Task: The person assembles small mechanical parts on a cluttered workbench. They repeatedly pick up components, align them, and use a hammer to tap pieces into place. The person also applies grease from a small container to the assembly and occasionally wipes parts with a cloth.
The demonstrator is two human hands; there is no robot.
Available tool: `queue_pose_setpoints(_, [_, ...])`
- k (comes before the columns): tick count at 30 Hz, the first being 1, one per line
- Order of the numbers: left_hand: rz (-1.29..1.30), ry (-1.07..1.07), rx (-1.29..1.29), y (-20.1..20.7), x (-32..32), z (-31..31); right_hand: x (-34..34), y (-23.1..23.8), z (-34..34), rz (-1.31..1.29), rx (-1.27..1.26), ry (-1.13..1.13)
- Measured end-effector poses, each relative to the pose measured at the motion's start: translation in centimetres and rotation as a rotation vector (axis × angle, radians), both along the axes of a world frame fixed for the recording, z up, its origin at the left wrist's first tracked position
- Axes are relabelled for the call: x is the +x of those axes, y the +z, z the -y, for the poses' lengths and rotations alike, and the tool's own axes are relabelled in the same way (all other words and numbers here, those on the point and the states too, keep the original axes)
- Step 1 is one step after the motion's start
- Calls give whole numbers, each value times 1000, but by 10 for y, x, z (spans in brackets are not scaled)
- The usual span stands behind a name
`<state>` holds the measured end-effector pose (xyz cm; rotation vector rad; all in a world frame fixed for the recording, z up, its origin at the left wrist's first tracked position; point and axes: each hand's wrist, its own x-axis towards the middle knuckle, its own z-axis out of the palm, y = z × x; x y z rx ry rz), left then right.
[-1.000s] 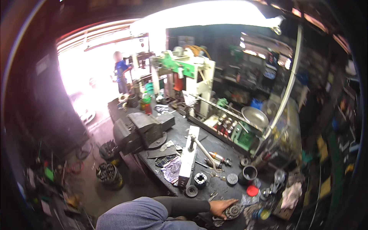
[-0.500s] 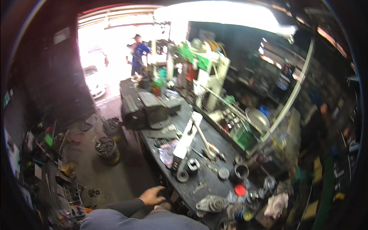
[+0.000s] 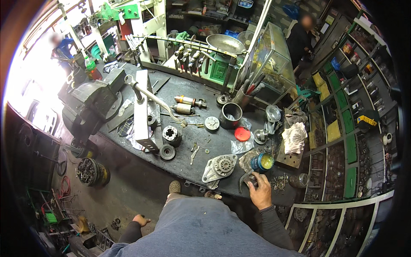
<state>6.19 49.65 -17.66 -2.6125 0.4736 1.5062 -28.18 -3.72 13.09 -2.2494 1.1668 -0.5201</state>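
Note:
My right hand (image 3: 260,193) is at the bench's front edge, thumb and fingers closed on a dark curved metal piece (image 3: 243,181). Just beyond it stands an uncapped blue tub of yellowish grease (image 3: 262,162). Left of that hand lies a metal starter-motor end housing (image 3: 219,168) with a toothed gear in its middle. My left hand (image 3: 141,220) hangs low beside my body, away from the bench, its fingers loosely apart with nothing seen in them. A red lid (image 3: 242,134) rests on clear plastic behind the tub.
A large bench vise (image 3: 92,100) is fixed at the bench's left. A long wrench (image 3: 150,96) leans over a white metal channel (image 3: 141,112). Motor parts, a dark cylinder (image 3: 231,115) and a rag (image 3: 294,138) lie about. A parts bucket (image 3: 92,172) stands on the floor. Another person (image 3: 299,40) is at the back right.
My view has swung right and down onto the bench. My right hand, barely visible before, now shows at the bench edge with the curved piece. My left hand is now lower, beside my body.

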Motion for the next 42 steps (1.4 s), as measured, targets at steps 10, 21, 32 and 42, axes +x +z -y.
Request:
queue_pose_setpoints(10, [107, 146, -518, 48, 155, 145, 93, 22, -42, -12, -29, 231])
queue_pose_setpoints(21, [79, 145, -244, 3, 178, 19, 301, -94, 16, -380, 70, 171])
queue_pose_setpoints(32, [-44, 278, -59, -38, 94, -92, 310, -141, 25, -253, -73, 27])
queue_pose_setpoints(42, [75, 236, -242, -15, 125, -9, 182, -2, 35, 105, -2, -8])
